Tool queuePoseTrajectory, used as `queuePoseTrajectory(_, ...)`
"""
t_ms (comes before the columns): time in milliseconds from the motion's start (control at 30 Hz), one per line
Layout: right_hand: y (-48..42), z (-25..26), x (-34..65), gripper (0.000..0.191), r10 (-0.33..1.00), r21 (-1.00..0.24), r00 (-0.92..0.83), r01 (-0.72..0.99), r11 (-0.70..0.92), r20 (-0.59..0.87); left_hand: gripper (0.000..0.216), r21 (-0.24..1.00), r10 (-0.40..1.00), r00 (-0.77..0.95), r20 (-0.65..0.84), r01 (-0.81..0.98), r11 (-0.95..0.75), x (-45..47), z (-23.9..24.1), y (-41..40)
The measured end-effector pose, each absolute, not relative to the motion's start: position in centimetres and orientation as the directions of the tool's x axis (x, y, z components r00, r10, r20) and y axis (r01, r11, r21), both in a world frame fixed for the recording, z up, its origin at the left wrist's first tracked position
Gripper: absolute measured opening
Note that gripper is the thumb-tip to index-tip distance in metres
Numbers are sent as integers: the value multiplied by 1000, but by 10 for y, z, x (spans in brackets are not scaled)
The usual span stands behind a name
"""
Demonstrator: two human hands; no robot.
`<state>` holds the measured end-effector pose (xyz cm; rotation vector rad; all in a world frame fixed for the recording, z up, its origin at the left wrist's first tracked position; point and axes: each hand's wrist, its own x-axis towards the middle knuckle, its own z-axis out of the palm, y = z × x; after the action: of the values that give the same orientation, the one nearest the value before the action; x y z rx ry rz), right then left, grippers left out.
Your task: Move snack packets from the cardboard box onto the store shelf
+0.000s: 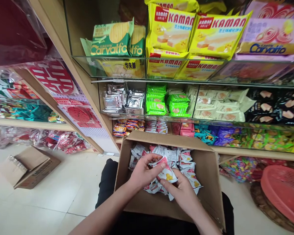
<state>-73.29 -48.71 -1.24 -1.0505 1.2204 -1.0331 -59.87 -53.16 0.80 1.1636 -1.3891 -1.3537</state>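
Note:
Both hands hold one small white and pink snack packet [168, 174] with a yellow picture on it, above an open cardboard box [207, 169]. My left hand [145, 168] pinches its upper left part between thumb and fingers. At the lower right edge, my right hand [180, 189] grips it, with the thumb on the front. Many similar white and pink packets [170, 155] lie loose in the box below. The box sits between my legs, and the hands partly cover its contents.
Ahead stands a glass-fronted shelf with yellow wafer packs [171, 31], green packs [155, 101] and silver packets [112, 101]. Matching small packets [156, 126] fill a bottom compartment. Another cardboard box [35, 168] is on the floor at left; a pink basket [284, 191] stands at right.

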Motion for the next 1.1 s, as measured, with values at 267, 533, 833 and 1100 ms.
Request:
queuePoseTrajectory(267, -486, -21, -731, 31, -958, -869, 13, 417, 265, -286, 27, 896, -948, -124, -293, 310, -317, -605, 1, -534)
queuePoseTrajectory(533, -499, -13, -762, 33, -982, -986, -98, -27, 164, -161, 33, 969, -987, -149, 60, -229, 94, -591, 4, -545)
queuePoseTrajectory(833, -617, 18, -805, 25, -948, -363, 186, -890, -274, 258, 52, 65, -808, -581, -99, -814, 577, -554, 31, -645)
queuePoseTrajectory(1100, -716, -37, -781, 18, -958, -188, 126, -979, -78, -259, 47, 34, -821, -540, -185, -838, 544, -555, 26, -649)
